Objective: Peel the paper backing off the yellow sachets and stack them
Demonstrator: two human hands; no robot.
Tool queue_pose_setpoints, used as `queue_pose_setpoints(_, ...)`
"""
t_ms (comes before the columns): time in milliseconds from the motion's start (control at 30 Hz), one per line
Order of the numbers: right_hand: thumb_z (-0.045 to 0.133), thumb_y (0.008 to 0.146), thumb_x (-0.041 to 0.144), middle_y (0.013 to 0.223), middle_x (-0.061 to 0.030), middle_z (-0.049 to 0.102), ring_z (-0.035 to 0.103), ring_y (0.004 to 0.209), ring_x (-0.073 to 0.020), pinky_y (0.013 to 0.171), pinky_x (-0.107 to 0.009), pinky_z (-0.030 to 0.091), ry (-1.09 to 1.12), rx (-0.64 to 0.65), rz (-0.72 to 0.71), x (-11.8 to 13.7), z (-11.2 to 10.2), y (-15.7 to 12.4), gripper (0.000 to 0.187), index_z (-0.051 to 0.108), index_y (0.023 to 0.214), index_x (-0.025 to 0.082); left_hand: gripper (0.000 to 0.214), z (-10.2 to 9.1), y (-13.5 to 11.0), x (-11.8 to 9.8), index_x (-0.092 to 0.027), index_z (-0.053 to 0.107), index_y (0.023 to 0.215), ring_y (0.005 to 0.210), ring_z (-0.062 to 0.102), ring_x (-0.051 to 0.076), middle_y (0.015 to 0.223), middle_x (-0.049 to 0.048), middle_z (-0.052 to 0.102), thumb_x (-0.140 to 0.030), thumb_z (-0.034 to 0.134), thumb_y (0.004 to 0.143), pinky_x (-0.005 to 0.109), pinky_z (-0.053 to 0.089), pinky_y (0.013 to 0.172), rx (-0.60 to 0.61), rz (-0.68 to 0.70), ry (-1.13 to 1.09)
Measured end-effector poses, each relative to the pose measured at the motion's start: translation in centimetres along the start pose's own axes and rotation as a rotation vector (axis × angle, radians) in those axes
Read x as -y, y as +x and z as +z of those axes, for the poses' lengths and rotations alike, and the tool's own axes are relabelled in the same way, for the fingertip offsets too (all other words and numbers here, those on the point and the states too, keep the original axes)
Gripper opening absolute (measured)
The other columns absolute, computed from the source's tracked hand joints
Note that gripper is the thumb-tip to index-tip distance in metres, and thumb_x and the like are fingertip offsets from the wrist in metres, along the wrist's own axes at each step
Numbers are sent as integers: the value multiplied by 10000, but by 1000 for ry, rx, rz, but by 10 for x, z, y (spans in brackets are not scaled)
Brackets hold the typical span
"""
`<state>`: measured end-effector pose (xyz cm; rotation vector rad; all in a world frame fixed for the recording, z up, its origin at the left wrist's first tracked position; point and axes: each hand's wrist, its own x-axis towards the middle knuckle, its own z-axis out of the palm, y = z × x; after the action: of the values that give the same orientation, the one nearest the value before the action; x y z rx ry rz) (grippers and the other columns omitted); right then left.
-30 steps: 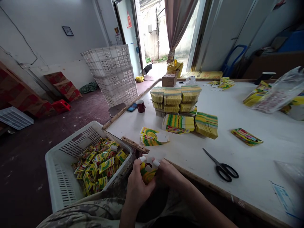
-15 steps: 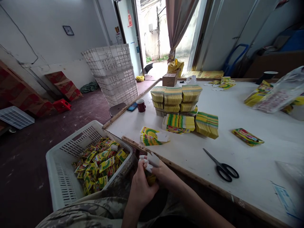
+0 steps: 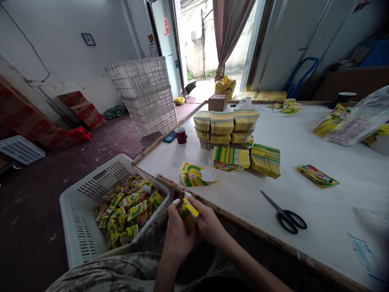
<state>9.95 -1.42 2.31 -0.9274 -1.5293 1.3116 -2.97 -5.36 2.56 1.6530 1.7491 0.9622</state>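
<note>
Both my hands meet in front of me at the near edge of the white table (image 3: 328,190). My left hand (image 3: 178,237) and my right hand (image 3: 208,225) are closed together on a small yellow and green packet (image 3: 188,213), folding it between taped fingertips. A loose pile of flat yellow-green wrappers (image 3: 194,175) lies on the table just beyond my hands. To my left stands a white plastic crate (image 3: 79,211) holding several folded packets (image 3: 129,209).
Tall stacks of bundled wrappers (image 3: 234,140) stand mid-table, black scissors (image 3: 285,217) to their right, one flat packet (image 3: 317,176) farther right. A red mug (image 3: 181,135), a cardboard box (image 3: 217,102) and plastic bags (image 3: 355,119) lie further off. Stacked white crates (image 3: 146,93) stand by the doorway.
The white flap that stood up between my fingers has been folded down. My hands have closed tighter round the packet and stayed in the same place.
</note>
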Motion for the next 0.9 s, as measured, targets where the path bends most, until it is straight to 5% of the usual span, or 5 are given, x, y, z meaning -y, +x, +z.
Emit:
queue_pose_setpoints(133,644,806,340,1394,-67,533,380,1352,-294,1156,-469,210,211,-15,122,-5,-16,3,505,577,1293,225,572,-4,1,4,-172,399,1252,1200,517,299,1237,146,554,-221,597,718,495,407,1018,-7,33,97)
queue_pose_setpoints(333,700,770,465,1070,-118,703,591,1118,-288,991,-456,416,885,134,282,1,-15,3,392,693,1003,150,569,-4,1,12,-128,396,1264,1154,556,321,1223,186,576,-251,581,741,502,456,966,-79,162,179)
queue_pose_setpoints(533,718,766,345,972,-86,718,627,1019,-247,948,-396,447,910,144,265,0,-4,6,244,700,929,166,558,-2,3,20,-137,435,1256,1152,564,329,1223,177,592,-196,571,718,513,458,969,-121,218,284)
queue_pose_setpoints(733,630,835,358,1130,-89,675,610,1084,-264,979,-424,447,674,141,279,-3,-8,1,322,660,1105,185,620,-4,2,18,-113,423,1299,1227,512,326,1309,191,550,-226,580,710,516,405,1031,31,140,228)
queue_pose_setpoints(900,576,816,156,1509,-110,366,350,1377,-292,1137,-447,274,-105,158,-49,0,-10,-5,624,426,1419,211,632,-10,2,8,-101,410,1313,1218,520,315,1316,193,544,-244,573,720,492,409,1024,147,56,135)
